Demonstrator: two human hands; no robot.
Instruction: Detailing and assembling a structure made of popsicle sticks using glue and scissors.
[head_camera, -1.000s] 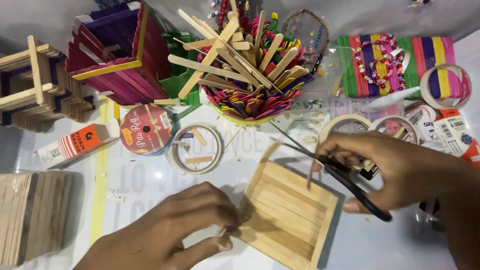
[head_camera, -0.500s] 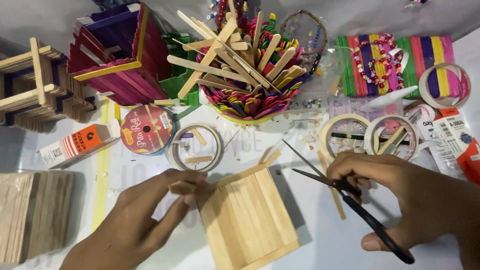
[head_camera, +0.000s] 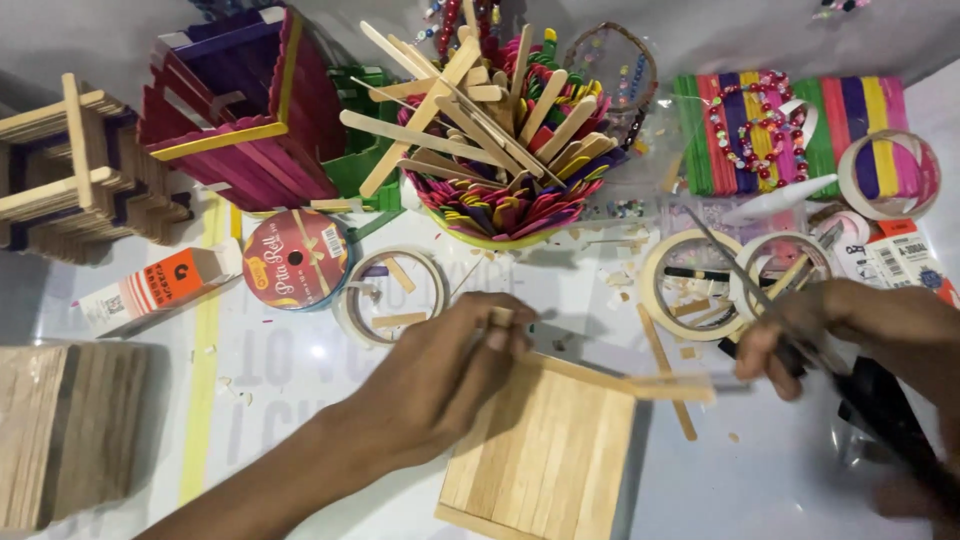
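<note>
A square panel of plain wooden craft sticks (head_camera: 545, 455) lies on the white table (head_camera: 290, 400) at the bottom centre. My left hand (head_camera: 440, 385) rests on its upper left corner, fingers curled over the edge. My right hand (head_camera: 870, 330) holds black-handled scissors (head_camera: 790, 320), blades pointing up and left, apart from the panel. A loose stick (head_camera: 655, 385) juts from the panel's top right corner toward the right hand.
A bowl of mixed sticks (head_camera: 500, 170) stands at the top centre, a magenta stick box (head_camera: 245, 110) and a plain stick tower (head_camera: 75, 170) to the left. Tape rolls (head_camera: 690, 285), a red ribbon spool (head_camera: 295, 260), a glue box (head_camera: 155, 285) and coloured stick mats (head_camera: 790, 125) lie around.
The panel has turned and slid down and right. My left hand moved onto its top left corner. My right hand with the scissors drew back to the right.
</note>
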